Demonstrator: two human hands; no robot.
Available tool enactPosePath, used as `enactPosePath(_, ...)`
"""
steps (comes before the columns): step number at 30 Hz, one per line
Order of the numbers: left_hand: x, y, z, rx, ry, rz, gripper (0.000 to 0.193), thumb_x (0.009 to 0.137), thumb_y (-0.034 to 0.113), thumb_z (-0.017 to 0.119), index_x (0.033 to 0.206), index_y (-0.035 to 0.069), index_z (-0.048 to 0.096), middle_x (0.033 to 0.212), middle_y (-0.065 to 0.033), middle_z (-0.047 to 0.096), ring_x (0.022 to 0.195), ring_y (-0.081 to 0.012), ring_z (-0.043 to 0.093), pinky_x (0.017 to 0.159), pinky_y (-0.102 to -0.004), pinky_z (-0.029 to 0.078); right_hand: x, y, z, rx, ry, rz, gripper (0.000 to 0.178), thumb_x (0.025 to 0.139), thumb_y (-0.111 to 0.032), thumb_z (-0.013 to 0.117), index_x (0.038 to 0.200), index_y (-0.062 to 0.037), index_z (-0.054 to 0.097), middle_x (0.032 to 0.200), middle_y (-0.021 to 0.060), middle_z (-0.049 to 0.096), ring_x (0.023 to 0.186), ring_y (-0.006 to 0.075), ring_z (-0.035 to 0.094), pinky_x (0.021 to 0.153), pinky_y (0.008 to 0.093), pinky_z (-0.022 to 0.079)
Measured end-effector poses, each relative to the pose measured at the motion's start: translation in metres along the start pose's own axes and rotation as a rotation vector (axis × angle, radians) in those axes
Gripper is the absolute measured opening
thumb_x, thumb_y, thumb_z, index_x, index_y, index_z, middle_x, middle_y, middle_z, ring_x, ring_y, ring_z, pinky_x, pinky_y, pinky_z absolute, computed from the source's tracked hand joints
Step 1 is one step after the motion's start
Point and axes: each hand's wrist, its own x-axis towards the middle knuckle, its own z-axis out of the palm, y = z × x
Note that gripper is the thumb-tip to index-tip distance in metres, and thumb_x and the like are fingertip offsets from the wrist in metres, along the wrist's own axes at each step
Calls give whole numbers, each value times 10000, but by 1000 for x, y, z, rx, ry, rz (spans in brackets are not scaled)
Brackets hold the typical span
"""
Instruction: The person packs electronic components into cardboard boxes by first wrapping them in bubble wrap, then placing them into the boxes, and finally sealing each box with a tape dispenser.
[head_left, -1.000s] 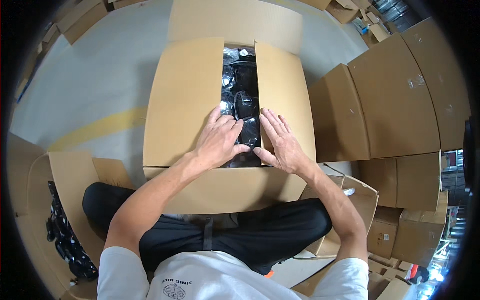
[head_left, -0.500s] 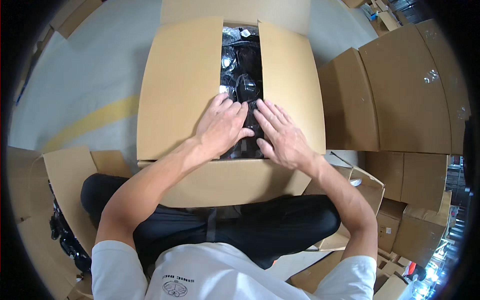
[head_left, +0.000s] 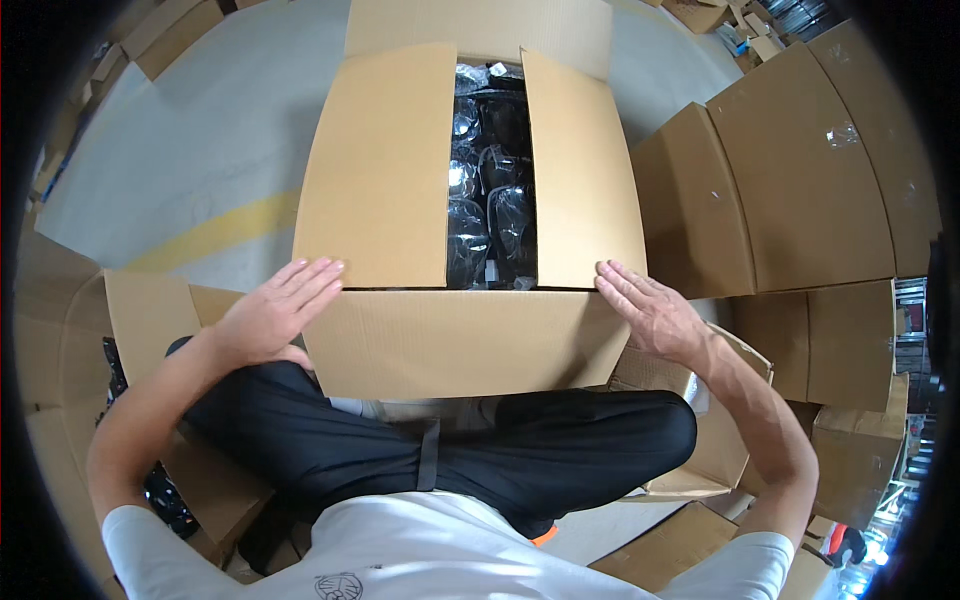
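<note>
Ahead of me stands a cardboard box with a left flap (head_left: 385,170) and a right flap (head_left: 585,180) folded inward, a gap between them. Through that gap show several black items (head_left: 490,170) in clear plastic; their kind is unclear. The near flap (head_left: 470,345) hangs outward toward my lap, and the far flap (head_left: 480,30) is spread away from me. My left hand (head_left: 278,315) lies at the near left corner, fingers outstretched, fingertips touching the left flap's edge. At the near right corner my right hand (head_left: 655,315) rests its extended fingers on the right flap's edge.
Large cardboard boxes (head_left: 800,170) are stacked at the right. An opened box (head_left: 150,320) with black plastic-wrapped items (head_left: 170,500) stands at my left. Another opened carton (head_left: 715,440) sits beside my right knee. A yellow line (head_left: 220,232) crosses the grey floor.
Both hands have left the black items in the gap and moved apart to the box's near corners. The black items near the front are now uncovered. The box sits slightly higher in view.
</note>
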Motion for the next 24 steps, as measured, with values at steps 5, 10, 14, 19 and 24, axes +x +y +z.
enactPosePath(5,-8,0,30,471,103,31,683,818,168,645,1413,-96,437,1563,-237,370,1457,-363,367,1210,-481,297,-2,4,20,-390,-132,-64,658,936,-142,527,1542,-42,293,1632,121,291,1499,257,305,1249,394,260)
enactPosePath(10,-11,-8,40,306,194,11,647,832,114,623,1424,-80,449,1579,-222,357,1466,-343,361,1211,-469,305,-13,20,40,-341,32,-83,638,947,-191,511,1528,-33,299,1612,146,319,1486,296,326,1232,404,297)
enactPosePath(14,-25,-16,31,-216,228,-55,595,860,103,640,1410,-63,483,1526,-244,429,1439,-387,393,1197,-467,319,-15,25,23,128,128,14,717,898,-329,621,1487,17,404,1572,214,377,1478,354,334,1229,422,279)
enactPosePath(19,-9,-22,25,-902,208,-546,478,957,313,677,1267,-46,617,1170,-199,696,1128,-273,646,982,-377,501,-28,32,58,863,377,348,665,909,-419,679,1420,-17,544,1514,230,465,1456,356,373,1192,452,301)
enactPosePath(24,44,7,32,-845,894,-774,595,991,456,629,1301,-46,558,1167,-162,682,1117,-250,630,960,-363,488,6,3,55,1253,841,674,596,924,-302,743,1348,54,520,1334,169,573,1219,209,525,1028,394,437)
